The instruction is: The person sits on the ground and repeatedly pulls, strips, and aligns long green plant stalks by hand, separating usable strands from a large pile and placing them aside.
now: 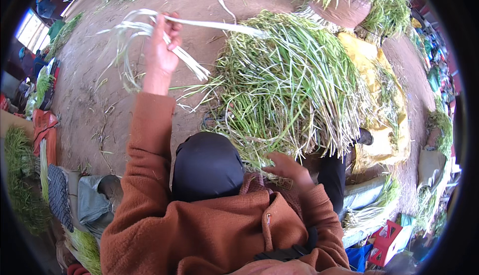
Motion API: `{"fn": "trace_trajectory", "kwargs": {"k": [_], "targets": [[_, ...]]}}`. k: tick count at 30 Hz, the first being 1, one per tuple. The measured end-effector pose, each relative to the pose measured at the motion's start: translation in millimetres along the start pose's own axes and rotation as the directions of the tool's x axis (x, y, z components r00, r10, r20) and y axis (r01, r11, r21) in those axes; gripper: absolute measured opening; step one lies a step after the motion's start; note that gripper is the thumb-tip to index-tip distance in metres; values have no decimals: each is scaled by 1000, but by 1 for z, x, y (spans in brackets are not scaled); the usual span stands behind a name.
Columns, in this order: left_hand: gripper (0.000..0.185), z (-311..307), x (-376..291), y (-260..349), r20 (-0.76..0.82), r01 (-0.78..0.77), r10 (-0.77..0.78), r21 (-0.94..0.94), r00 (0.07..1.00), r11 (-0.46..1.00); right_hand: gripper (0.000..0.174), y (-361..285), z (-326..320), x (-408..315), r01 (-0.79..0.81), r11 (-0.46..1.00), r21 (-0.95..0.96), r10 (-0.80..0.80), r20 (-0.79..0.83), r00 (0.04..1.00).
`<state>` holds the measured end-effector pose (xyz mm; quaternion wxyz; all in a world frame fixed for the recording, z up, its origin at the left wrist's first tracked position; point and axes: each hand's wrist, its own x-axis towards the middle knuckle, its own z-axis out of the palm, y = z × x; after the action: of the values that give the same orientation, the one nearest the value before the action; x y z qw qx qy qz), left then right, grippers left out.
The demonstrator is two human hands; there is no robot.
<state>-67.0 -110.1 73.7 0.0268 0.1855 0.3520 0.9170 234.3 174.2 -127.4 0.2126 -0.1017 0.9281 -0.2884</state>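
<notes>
My left hand is raised at the upper left, closed around a bundle of pale flat strips. Their loose ends curl to its left, and one long strip stretches right across to the green stalks. A large heap of long green stalks with pale ends lies before me, right of that hand. My right hand is low, at the near edge of the heap, with fingers apart and somewhat blurred; no held thing can be made out in it. My dark-clad knee is between my arms.
A yellow plastic sheet lies right of the heap, on the dirt floor. More bundled greens are at the upper right around a brown wrapped bundle. A red plastic stool is at lower right, an orange sack at far left.
</notes>
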Motion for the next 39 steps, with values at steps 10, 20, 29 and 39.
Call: {"fn": "trace_trajectory", "kwargs": {"k": [10,20,29,39], "targets": [[24,42,-80,-123,3,517,-527,192,850,834,36,-87,-137,25,116,987,-113,-159,-820,550],[23,52,-94,-127,96,568,-622,320,777,758,33,-93,-115,81,416,546,727,213,-602,770],[24,53,-97,-130,67,562,-612,327,788,760,21,-89,-111,84,479,581,658,195,-684,703],[25,41,-87,-131,-58,478,-474,107,879,872,30,-88,-91,45,295,644,706,227,-545,807]]}}
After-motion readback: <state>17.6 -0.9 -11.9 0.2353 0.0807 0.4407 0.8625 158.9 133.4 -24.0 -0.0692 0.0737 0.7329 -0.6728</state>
